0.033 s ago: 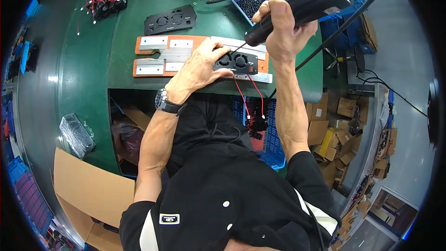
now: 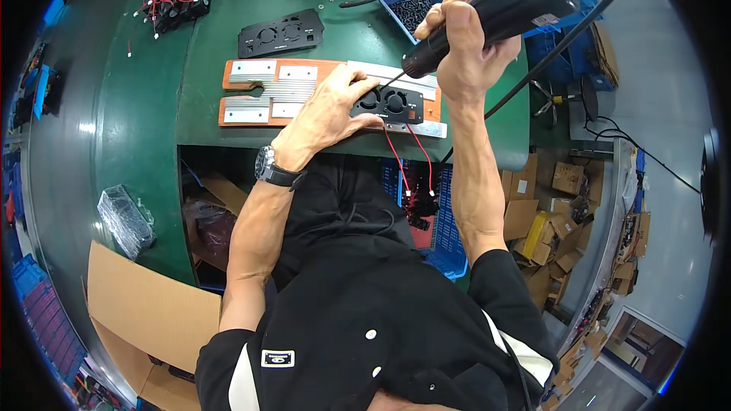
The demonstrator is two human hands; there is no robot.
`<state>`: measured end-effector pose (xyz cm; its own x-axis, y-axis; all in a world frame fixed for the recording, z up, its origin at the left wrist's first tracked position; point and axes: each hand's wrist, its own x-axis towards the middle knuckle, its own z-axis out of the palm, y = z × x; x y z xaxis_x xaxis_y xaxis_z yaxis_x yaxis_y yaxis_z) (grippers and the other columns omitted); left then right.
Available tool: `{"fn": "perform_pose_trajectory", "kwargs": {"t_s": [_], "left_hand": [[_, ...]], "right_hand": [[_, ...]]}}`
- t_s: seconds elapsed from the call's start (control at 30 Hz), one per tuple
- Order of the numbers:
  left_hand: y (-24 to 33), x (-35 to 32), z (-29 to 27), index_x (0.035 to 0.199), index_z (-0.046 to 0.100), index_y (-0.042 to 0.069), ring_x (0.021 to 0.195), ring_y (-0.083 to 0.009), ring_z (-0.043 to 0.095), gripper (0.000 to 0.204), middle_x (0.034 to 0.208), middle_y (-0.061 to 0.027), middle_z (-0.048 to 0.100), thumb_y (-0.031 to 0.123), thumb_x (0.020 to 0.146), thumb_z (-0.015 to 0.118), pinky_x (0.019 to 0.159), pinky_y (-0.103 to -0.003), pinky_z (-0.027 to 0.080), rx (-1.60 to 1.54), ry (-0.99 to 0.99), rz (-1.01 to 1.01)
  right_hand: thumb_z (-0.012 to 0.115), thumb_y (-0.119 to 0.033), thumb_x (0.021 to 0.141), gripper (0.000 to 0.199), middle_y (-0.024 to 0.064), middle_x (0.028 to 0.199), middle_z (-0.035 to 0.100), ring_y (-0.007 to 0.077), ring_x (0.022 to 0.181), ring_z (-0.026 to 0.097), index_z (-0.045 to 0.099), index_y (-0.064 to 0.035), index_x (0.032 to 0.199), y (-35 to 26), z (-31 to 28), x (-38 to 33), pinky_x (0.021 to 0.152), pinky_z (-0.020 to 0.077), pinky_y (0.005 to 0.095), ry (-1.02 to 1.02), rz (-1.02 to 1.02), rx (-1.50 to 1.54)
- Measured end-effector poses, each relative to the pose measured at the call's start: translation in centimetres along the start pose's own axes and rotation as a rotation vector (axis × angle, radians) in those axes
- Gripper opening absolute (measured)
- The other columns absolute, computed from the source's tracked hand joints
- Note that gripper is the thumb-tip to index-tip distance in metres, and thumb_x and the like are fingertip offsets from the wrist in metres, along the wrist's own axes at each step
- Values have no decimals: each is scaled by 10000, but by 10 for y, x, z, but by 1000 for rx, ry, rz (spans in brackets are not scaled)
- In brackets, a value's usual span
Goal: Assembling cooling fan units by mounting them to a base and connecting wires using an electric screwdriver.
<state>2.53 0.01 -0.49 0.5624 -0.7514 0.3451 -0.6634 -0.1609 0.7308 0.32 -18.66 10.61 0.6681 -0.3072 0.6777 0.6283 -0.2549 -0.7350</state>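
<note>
Fan panel [image 2: 384, 105], black, is laid on the right part of a wooden board [image 2: 327, 68] and gripped at its left end between the left hand's [image 2: 329, 106] thumb and fingers. An electric screwdriver [image 2: 525, 1] is grasped in the right hand [image 2: 466, 57], its bit slanted down to the panel beside the left fan. Red wires [image 2: 394, 151] are hung over the table's [image 2: 205, 49] front edge.

A: What does the left hand [image 2: 333, 109] hide?
B: One end of the black plate [image 2: 390, 110].
A: The tip of the screwdriver [image 2: 521, 4]?
B: Too small to tell.
A: The far edge of the worktop [image 2: 205, 42]?
B: Cut off.
</note>
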Motion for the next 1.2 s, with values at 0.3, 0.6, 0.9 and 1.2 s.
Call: {"fn": "perform_pose_trajectory", "kwargs": {"t_s": [0.3, 0.6, 0.9, 1.2], "left_hand": [[0, -1, 3, 1272, 650, -5, 1109, -343, 608, 625, 1164, -168, 614, 231, 747, 893, 965, -417, 512, 28, 21, 39], [2, 1, -2, 1283, 656, -20, 1151, -358, 603, 645, 1201, -180, 612, 207, 731, 902, 1005, -424, 504, 56, 24, 22], [1, 0, 0, 1268, 656, -6, 1129, -339, 568, 665, 1184, -155, 596, 249, 711, 915, 985, -428, 488, 59, 24, 55], [2, 0, -1, 1255, 658, -15, 1117, -333, 565, 673, 1163, -148, 600, 264, 701, 919, 985, -431, 482, 68, 35, 61]], "right_hand": [[735, -160, 960, 328, 98, 860, 632, 171, 689, 659, 553, 29, 1157, 1, 0, -6, 567, 588, 329, -9, 0, 24], [758, -119, 948, 270, 48, 779, 641, 119, 635, 621, 551, 13, 1061, 32, -53, 62, 561, 557, 281, 388, -285, -125], [835, -149, 901, 336, 26, 780, 637, 95, 602, 607, 565, -5, 1038, 95, -61, 57, 549, 503, 232, 350, -229, -324], [826, -183, 914, 383, 52, 823, 661, 108, 617, 622, 564, 23, 1104, 80, -64, 61, 554, 530, 245, 399, -275, -234]]}}
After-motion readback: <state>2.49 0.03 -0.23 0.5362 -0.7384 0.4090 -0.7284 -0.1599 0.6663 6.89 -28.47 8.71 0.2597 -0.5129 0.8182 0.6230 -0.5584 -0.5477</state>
